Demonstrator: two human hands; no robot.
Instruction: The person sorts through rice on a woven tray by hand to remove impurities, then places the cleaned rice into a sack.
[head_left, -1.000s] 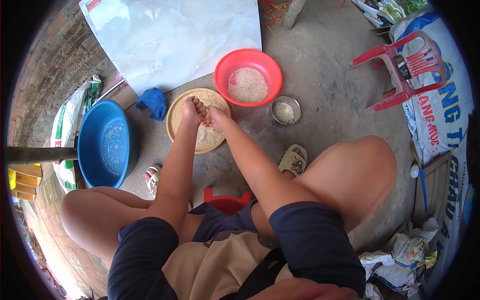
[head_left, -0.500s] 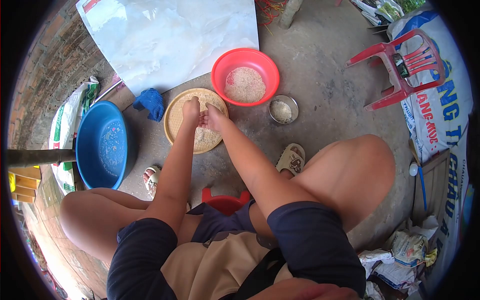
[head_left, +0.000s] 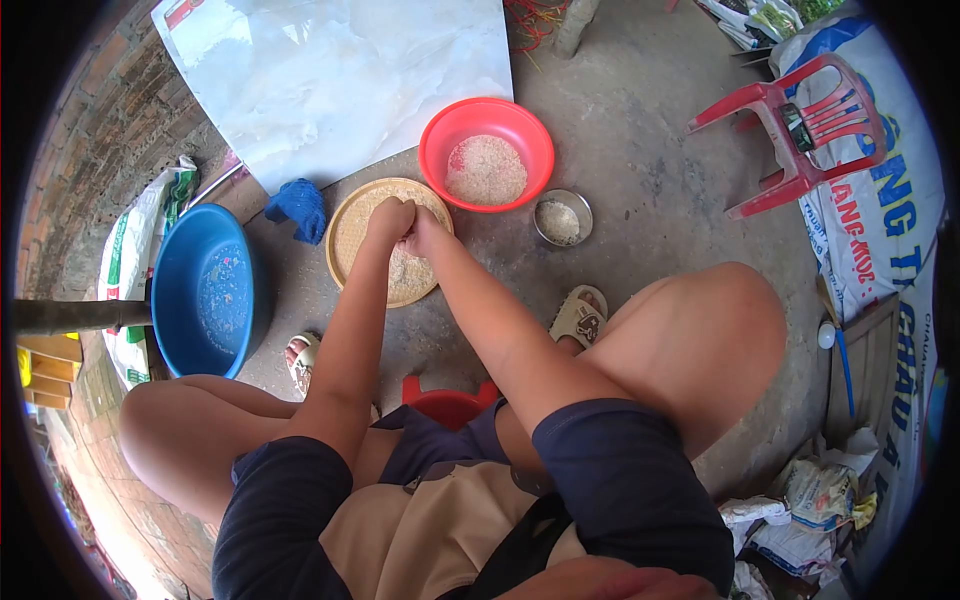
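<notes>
Both hands meet above a round woven tray [head_left: 345, 272] that has pale, rice-like grains [head_left: 408, 277] scattered over it. My left hand [head_left: 391, 217] is closed, knuckles up, against the fingers of the other hand. My right hand [head_left: 424, 234] is closed too, coming in from the right side and touching the left. Whatever lies between the fingers is hidden. Just beyond the tray, a red basin [head_left: 535, 150] contains a heap of similar pale grains [head_left: 487, 170]. A small metal bowl [head_left: 588, 222] to the right has some whitish grains inside.
At the left stands a blue basin [head_left: 172, 335] with bits stuck to its inside. A blue cloth [head_left: 298, 208] lies by the tray. A white marbled sheet [head_left: 350, 80] covers the floor ahead. A red plastic chair [head_left: 800, 140] is at the right, near printed sacks [head_left: 860, 245].
My hands have drawn together over the tray. The right palm and fingers, visible before, are now closed and mostly covered. The basins and bowl stay put.
</notes>
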